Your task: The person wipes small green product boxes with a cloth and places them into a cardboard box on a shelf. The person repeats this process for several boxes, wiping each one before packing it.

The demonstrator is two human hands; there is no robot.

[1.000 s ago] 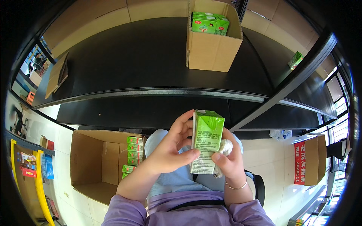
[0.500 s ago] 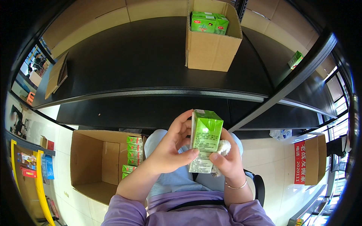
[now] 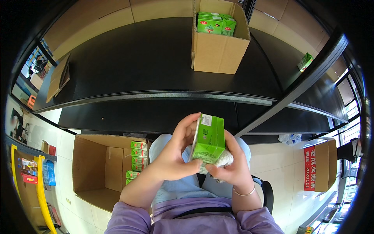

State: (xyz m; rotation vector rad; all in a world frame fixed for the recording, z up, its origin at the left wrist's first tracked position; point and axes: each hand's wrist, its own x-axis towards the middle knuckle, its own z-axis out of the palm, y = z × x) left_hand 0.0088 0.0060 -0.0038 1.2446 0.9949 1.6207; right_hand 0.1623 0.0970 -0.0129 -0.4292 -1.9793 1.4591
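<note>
A green drink carton [image 3: 210, 137] is held over my lap, its green top tilted toward me with a white label near one edge. My left hand [image 3: 173, 156] grips its left side, thumb on the near lower edge. My right hand [image 3: 236, 168] is closed round its right side and lower edge. A fluffy white cloth [image 3: 224, 159] is tucked between the right palm and the carton. Part of the cloth hangs below, mostly hidden by the fingers.
An open cardboard box [image 3: 220, 52] of green cartons stands on the black shelf [image 3: 132, 58]. Down left, a larger open box [image 3: 90, 163] holds several cartons along one side. A lone carton [image 3: 305, 62] sits far right, beyond a slanting metal post [image 3: 304, 85].
The carton has been tipped, so its green top now faces me instead of its printed side. Both hands keep hold of it, the right with the cloth; the surroundings look the same.
</note>
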